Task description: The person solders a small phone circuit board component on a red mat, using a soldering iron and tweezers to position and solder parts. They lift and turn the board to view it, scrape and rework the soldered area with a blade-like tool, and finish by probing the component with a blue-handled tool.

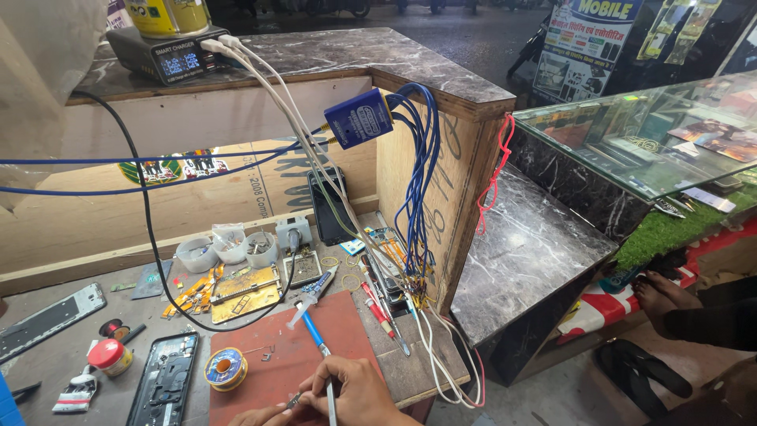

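Black charger's lit screen [180, 61] top left, blue-white shop poster [587, 35] top right

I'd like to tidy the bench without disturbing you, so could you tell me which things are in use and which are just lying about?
In use: right hand, tweezers, small part, red mat.
Lying about: solder spool, syringe, phone frame, three cups, red-lidded jar.
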Tool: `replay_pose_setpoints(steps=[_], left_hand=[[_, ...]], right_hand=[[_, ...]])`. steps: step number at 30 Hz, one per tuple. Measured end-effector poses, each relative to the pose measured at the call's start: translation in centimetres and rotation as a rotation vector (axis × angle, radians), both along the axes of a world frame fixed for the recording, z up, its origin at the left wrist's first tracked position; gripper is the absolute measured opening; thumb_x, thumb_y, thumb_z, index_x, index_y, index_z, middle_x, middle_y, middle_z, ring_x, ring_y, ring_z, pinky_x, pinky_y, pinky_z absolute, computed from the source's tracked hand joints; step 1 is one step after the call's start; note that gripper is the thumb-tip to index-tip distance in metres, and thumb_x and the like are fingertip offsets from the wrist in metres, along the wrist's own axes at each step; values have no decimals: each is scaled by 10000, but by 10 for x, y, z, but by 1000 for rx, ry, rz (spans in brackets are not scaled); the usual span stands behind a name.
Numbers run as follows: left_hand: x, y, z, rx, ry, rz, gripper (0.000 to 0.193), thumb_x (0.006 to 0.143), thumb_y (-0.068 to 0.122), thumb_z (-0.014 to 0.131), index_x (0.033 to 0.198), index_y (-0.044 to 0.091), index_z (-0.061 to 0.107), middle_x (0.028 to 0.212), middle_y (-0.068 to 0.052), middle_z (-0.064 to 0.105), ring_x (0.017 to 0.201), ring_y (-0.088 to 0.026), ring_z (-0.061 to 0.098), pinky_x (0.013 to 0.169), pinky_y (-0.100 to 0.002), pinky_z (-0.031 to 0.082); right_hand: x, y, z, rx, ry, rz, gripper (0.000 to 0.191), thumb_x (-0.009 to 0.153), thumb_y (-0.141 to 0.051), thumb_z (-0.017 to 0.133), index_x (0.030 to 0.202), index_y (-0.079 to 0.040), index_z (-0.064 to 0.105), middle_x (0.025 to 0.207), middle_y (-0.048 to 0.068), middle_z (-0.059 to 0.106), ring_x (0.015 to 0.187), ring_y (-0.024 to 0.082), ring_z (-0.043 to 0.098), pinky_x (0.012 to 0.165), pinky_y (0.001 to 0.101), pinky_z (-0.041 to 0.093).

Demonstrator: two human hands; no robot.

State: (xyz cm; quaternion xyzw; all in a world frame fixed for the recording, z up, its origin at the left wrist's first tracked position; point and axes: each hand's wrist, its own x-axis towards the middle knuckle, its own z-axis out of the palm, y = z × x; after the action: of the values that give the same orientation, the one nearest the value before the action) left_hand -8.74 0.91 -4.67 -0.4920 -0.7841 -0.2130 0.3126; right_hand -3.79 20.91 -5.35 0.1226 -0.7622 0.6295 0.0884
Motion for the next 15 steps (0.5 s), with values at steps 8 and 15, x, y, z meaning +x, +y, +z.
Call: replay_pose_setpoints(steps=[8, 15], left_hand=[[-1, 3, -2, -18, -36, 4, 363, 745, 229, 775, 1106, 264, 763, 1082, 42, 766, 877, -174, 759, 789, -352, 588], [-1, 1, -6, -14, -42, -2, 339, 744, 246, 790, 1083, 266, 774, 1051, 41, 774, 869, -179, 762, 787, -357, 591]], right_hand=[[2, -1, 8, 44, -30, -20, 243, 820, -99, 864, 822, -35, 629, 934, 96, 802, 851, 147, 789, 743, 290, 627], [-7, 0, -2, -12, -33, 7, 227, 837, -31, 831, 821, -34, 604, 933, 108, 804, 883, 137, 794, 757, 281, 631]])
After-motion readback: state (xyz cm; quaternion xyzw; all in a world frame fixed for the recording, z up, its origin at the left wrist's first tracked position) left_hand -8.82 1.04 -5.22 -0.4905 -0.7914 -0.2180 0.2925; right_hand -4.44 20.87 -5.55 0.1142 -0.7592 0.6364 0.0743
